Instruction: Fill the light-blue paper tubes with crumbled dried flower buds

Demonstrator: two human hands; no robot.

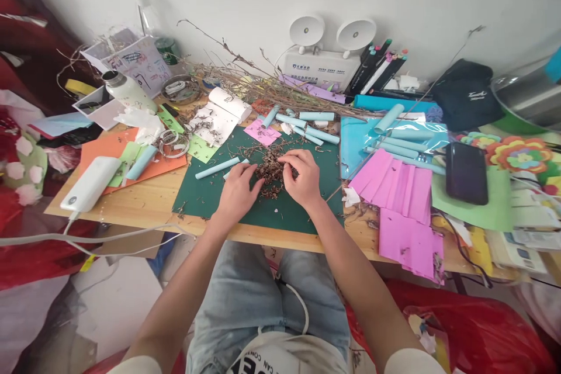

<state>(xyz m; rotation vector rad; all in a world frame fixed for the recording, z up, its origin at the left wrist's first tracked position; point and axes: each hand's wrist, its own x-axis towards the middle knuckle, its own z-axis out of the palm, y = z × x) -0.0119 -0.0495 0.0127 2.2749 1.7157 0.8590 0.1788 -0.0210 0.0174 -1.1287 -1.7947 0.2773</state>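
A pile of dry brown leaves and twig bits [272,170] lies on a dark green cutting mat [205,193] in the middle of the wooden table. My left hand [237,191] rests on the mat at the pile's left side, fingers curled against the debris. My right hand [302,176] is on the pile's right side, fingers bent and pinching into the dry bits. What either hand grips is too small to make out. Light blue rolled paper tubes [218,168] lie just beyond my left hand. A pink note [262,131] sits behind the pile.
Long dry branches [267,89] stretch across the back. Pink paper sheets [401,184] and a black phone [466,172] lie at right, a white power bank [91,182] with cable at left. A bottle [128,92], boxes, markers [377,64] and a twin-headed lamp [322,61] line the wall.
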